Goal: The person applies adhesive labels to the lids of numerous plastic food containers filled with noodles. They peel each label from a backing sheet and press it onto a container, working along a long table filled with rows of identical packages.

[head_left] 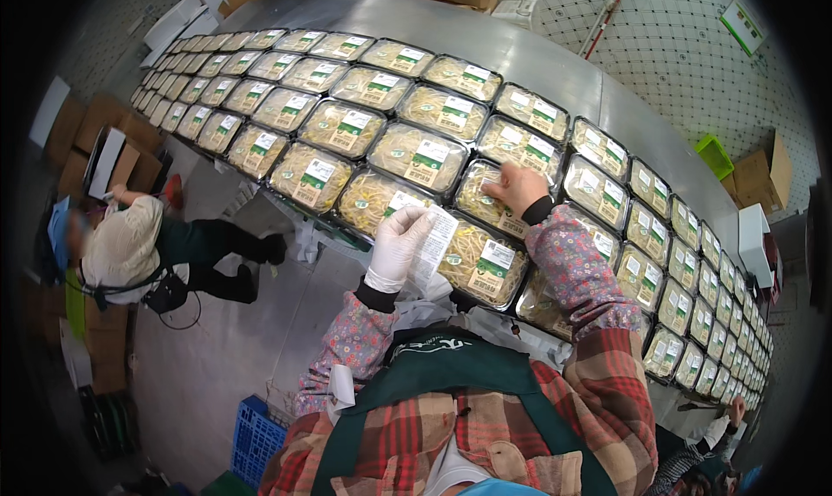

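My left hand (401, 245), in a white glove, is closed on a strip of white printed labels (436, 243) that hangs over the near row of packs. My right hand (518, 189) is bare, its fingers curled in a pinch over a pack of bean sprouts (479, 194); whatever is between the fingertips is hidden. Directly in front of me sits another bean sprout pack (482, 262), a black tray under clear film with a white and green label. To its left, a further pack (368, 203) is partly covered by my left hand.
Rows of similar packs cover much of the long metal table (555, 54). On the left a person (130, 245) bends near cardboard boxes. A blue crate (257, 440) stands on the floor at lower left. A green basket (714, 156) is beyond the table; another person's hand (737, 409) shows at lower right.
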The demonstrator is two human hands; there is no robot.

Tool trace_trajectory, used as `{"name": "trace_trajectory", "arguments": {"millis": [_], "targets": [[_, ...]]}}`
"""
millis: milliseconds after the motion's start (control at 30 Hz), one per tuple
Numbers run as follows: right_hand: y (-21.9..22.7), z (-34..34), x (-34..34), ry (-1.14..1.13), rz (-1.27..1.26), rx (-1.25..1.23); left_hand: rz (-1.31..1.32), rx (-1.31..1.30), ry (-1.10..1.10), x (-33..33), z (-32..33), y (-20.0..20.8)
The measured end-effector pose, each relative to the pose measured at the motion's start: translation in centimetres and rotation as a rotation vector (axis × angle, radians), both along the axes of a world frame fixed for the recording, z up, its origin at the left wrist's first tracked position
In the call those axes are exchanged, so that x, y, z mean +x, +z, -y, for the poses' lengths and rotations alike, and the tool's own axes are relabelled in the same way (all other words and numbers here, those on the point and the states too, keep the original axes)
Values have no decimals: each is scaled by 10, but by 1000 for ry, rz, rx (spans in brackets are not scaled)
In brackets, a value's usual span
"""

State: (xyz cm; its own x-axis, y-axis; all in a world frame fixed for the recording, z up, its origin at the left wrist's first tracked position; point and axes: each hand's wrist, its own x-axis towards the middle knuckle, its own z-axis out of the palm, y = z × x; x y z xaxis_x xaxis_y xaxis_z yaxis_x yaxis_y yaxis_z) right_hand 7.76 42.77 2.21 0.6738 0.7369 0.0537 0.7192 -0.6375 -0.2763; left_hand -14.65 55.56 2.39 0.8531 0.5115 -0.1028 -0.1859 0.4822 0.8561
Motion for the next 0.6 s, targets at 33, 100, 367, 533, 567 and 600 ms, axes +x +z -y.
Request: {"name": "trace_trajectory", "arguments": {"millis": [33,100,367,533,567,600], "targets": [[4,7,2,-26,12,77,4,14,15,-4,0,-1],[8,21,5,-10,81,116,18,45,53,-10,0,1],[44,7,-117,241,-1243,575,85,259,225,-25,19,-1],[35,19,-82,4,-1007,715,-82,183,-142,-37,17,-1],[32,24,-74,-3,-996,637,-108,227,-140,-42,14,-4],[23,26,-76,-43,-977,517,-95,169,-98,-45,11,-6]]}}
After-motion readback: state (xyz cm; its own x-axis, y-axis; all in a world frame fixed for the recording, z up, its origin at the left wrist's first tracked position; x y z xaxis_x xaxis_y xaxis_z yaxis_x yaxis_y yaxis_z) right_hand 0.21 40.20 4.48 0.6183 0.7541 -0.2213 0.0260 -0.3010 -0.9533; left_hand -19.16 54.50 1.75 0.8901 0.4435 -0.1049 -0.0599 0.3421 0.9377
